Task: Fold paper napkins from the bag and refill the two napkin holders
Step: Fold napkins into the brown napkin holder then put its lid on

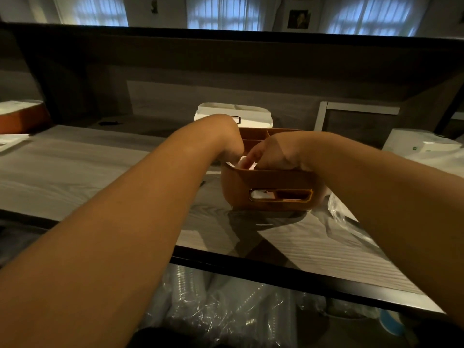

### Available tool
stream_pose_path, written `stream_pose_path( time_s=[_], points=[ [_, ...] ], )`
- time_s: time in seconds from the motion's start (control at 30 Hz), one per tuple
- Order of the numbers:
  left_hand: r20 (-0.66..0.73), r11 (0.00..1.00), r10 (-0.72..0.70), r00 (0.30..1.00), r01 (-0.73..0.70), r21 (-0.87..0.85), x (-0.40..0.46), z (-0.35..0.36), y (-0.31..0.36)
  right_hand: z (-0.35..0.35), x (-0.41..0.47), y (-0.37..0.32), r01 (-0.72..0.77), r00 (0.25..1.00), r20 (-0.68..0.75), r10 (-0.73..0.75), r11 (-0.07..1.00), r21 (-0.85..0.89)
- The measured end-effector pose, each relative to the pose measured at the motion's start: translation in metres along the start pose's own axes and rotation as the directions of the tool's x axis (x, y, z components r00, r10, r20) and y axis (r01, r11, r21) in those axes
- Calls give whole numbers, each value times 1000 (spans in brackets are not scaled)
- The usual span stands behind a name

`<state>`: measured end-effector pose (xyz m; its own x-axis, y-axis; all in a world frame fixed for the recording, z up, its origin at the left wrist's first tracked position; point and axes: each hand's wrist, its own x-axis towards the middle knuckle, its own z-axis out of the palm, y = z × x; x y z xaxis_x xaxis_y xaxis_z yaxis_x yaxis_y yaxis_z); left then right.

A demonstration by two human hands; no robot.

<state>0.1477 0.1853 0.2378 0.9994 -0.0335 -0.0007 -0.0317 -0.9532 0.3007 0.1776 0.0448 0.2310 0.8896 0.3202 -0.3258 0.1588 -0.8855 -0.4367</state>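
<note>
Both reaching down into the brown napkin holder [270, 187] — left hand [227, 139] and right hand [273, 153], fingers bent over white napkins [242, 164], grip impossible to tell.

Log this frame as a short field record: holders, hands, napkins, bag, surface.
brown holder: brown holder near the table's front edge, divided into compartments
white holder: white holder right behind it
left hand: left hand bent down into the brown holder's left side; fingers hidden
right hand: right hand reaching in, fingers on the white napkins
bag: clear plastic bag right of the brown holder
surface: wood-grain table
</note>
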Motion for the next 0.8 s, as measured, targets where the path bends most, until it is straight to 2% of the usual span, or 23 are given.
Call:
stream_pose_path(
  time_s=[0.17,0.27,0.33,0.4,0.57,0.67,0.8],
  points=[
    [14,999,-9,1000,8,42,3,3,1,5,5,-6,-39,999,10,40,993,-113],
    [-30,998,16,999,-14,54,1,-1,12,-9,-13,-4,-18,1000,-12,16,986,-163],
    [-89,997,76,993,-75,15,-4,-5,30,-25,-39,4,21,994,-103,-36,989,-146],
    [-150,984,163,975,-172,-52,-12,-8,56,-40,-70,20,45,965,-252,-74,992,-121],
    [-247,884,303,920,-368,-287,-31,17,132,-44,-118,96,10,824,-567,-14,1000,-10],
    [-208,802,399,893,-450,-394,-35,63,169,-24,-122,146,-70,761,-643,83,997,45],
    [-139,779,431,891,-446,-442,-31,123,192,10,-113,200,-148,745,-660,98,989,-20]
  ],
)
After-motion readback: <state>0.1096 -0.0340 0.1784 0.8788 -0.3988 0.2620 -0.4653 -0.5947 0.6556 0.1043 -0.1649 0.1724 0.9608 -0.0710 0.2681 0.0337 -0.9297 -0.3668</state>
